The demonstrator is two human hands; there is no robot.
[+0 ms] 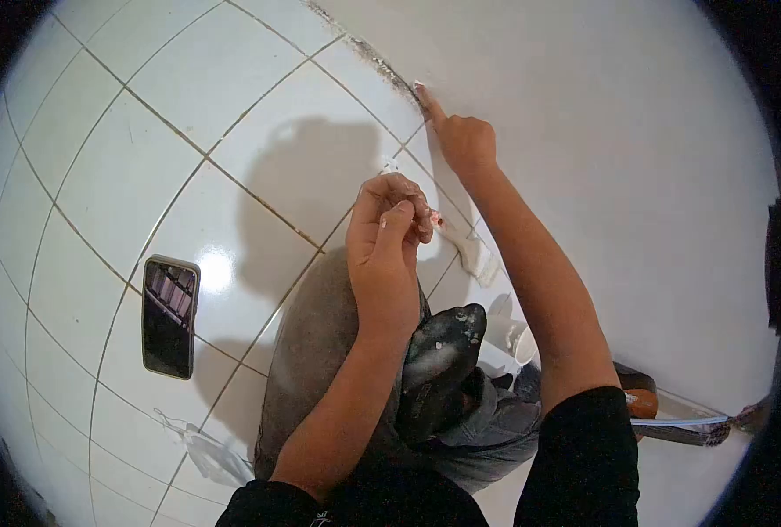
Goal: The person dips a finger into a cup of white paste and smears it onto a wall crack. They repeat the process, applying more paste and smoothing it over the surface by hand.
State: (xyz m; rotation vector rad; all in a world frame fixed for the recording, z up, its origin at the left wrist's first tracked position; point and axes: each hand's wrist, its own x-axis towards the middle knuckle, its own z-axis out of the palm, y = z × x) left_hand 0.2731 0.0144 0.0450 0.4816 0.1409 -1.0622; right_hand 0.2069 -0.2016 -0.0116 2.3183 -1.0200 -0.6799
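My right hand [465,140] reaches to the foot of the white wall [619,176]. Its index finger is stretched out and the other fingers are curled; the white-smeared fingertip is right at the joint between wall and floor. A dark, crumbly strip [373,58] runs along that joint beyond the finger. My left hand [392,220] is above my knee, fingers curled in toward the thumb, with white smears on them. What it holds, if anything, is hidden. Just right of it, a brush [476,259] with pale bristles and a reddish handle end shows near the wall.
White floor tiles [162,123] with brown grout lines spread to the left. A phone [170,316] lies there, below it a clear plastic bag [215,455]. A white cup [515,340] stands near my foot, and a sandal [640,402] lies at the right.
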